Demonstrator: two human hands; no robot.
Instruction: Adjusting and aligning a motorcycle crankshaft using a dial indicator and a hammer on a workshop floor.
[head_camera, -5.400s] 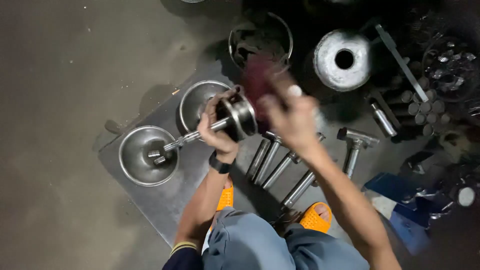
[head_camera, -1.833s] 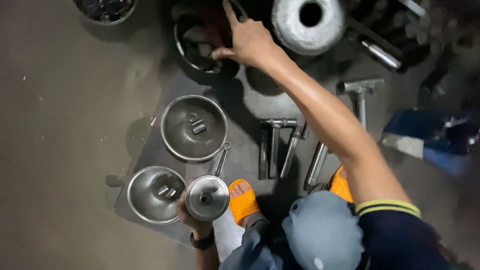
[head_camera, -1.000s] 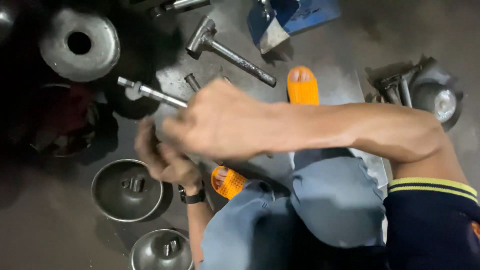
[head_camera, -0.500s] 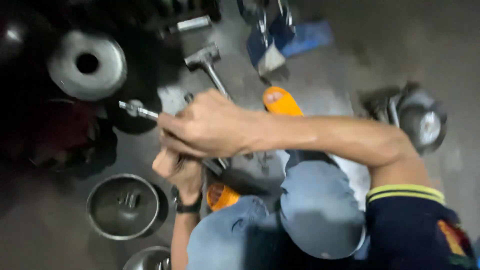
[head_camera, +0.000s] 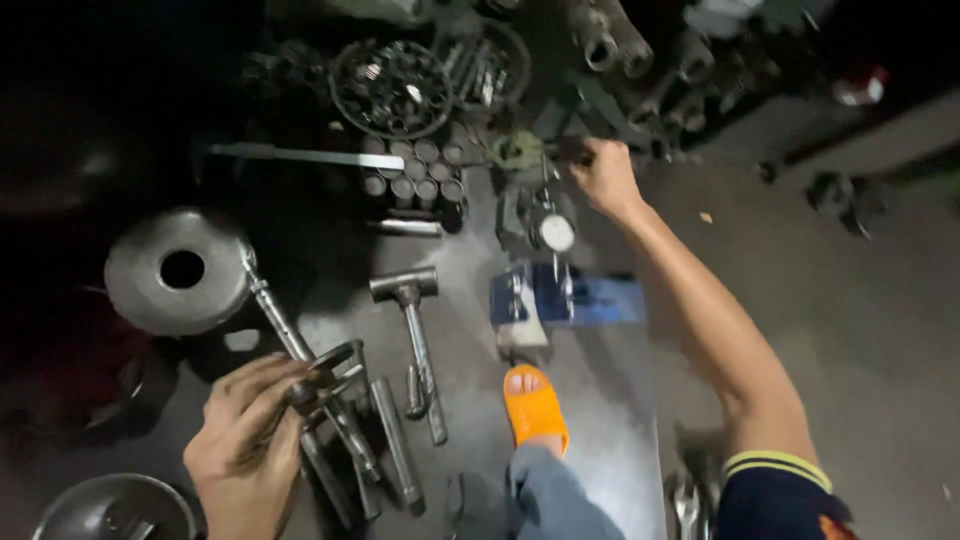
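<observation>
Dim workshop floor (head_camera: 840, 330), grey and oily, with metal parts strewn across its upper edge. Far left, a heavy round disc with a centre hole (head_camera: 180, 270) lies flat, and a shiny bowl-shaped cover (head_camera: 115, 508) peeks in at the bottom corner. Just right of that, the left hand (head_camera: 245, 450) is wrapped around a long steel shaft (head_camera: 290, 345), fingers closed on the collar partway along it, the rod slanting up toward the disc. Half a second ago both hands were working that shaft together; now the left carries it alone, so the piece stays put while something else gets fetched. Beside it, several loose rods (head_camera: 390, 440) and a steel hammer (head_camera: 415, 340) rest on the floor. Middle of the view, an orange sandal (head_camera: 535, 405) and a blue box (head_camera: 565, 298), with a dial gauge (head_camera: 556, 233) standing above. Over to the right: the right hand (head_camera: 603, 175) has shot out at full stretch, well apart from the shaft, curled around what looks like a small dark tool near the gauge stand, though it is too murky to name. The camera has also swung, bringing a basket of small parts (head_camera: 392, 88) into sight at the top.
</observation>
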